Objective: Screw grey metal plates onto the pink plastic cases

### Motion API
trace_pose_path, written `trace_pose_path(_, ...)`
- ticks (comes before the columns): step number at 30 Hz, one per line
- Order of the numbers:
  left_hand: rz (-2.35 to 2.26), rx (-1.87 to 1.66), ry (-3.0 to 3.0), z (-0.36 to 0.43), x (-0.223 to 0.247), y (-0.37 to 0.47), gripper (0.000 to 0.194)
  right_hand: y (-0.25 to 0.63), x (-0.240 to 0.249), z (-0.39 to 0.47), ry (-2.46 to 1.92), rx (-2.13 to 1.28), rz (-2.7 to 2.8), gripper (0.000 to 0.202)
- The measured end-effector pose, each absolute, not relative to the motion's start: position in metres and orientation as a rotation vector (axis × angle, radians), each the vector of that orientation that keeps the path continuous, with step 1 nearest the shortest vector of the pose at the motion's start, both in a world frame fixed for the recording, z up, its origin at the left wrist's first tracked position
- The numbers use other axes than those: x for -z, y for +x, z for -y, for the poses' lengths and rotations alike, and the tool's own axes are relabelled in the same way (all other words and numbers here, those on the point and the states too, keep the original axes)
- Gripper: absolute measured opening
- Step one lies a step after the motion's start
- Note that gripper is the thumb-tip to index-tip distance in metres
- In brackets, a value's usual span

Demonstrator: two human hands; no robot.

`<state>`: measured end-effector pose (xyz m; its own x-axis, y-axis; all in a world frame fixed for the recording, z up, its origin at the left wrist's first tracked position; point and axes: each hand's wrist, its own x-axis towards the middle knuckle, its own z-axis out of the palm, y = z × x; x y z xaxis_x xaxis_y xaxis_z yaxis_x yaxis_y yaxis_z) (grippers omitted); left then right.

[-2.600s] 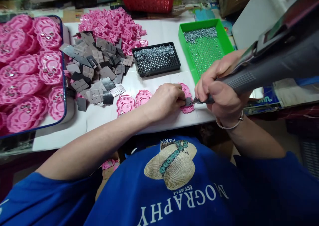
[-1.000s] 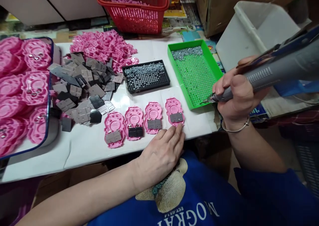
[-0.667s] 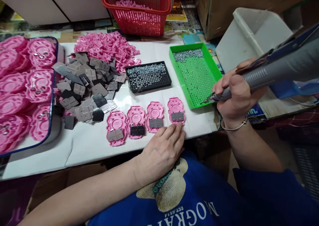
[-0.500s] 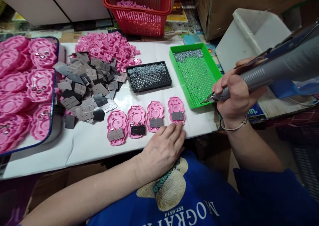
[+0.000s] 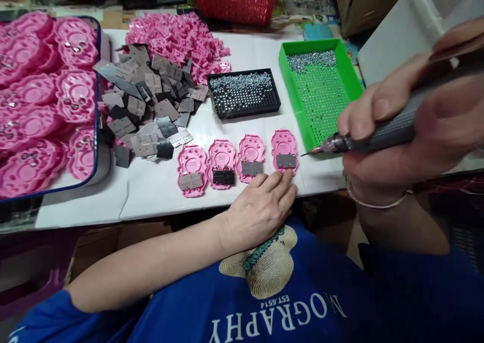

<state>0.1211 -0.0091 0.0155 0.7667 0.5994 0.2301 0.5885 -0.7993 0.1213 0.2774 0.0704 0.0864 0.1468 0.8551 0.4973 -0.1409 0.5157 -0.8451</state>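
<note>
Four pink plastic shells lie in a row near the table's front edge, each bearing a metal plate. At the right end, the fourth pink shell [image 5: 284,140] carries a grey plate [image 5: 286,161]. My left hand [image 5: 260,209] lies flat, its fingers extended, with the fingertips at that shell's lower edge. My right hand [image 5: 393,116] is wrapped round a grey electric screwdriver [image 5: 393,128]; its thin tip is between the fourth shell and the front of the green tray [image 5: 321,93]. Screws fill the back of this tray and of a black perforated tray [image 5: 244,95].
A blue-rimmed white tray [image 5: 99,106] full of pink shells stands at the left. Beside it are piles of grey metal plates [image 5: 151,101] and small pink parts [image 5: 174,40]. Behind stand a red basket [image 5: 238,0] and a white bin [image 5: 401,35].
The view has tipped down and shifted, so the table items appear higher and further right. My right hand has brought the screwdriver's tip from over the green tray towards the fourth shell.
</note>
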Motion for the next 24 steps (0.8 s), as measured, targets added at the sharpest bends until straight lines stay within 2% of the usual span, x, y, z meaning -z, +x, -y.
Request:
trace_pose_path(5,-0.971,-0.432,2.904,0.008,-0.011,0.121,0.036,0.264,-0.06,-0.07,-0.578,-0.907,1.25,0.032)
trace_pose_path(14,-0.971,-0.409,2.907,0.009,-0.008,0.121,0.036,0.26,-0.051,-0.063,-0.702,-0.929,1.215,0.043)
trace_pose_path(21,-0.966,-0.363,2.91,0.01,-0.008,0.121,0.037,0.266,-0.046,-0.068,-0.638,-0.918,1.42,0.029)
trace_pose_path(24,-0.966,-0.339,2.902,0.01,-0.009,0.122,0.042,0.269,-0.043,-0.072,-0.66,-0.916,1.486,0.033)
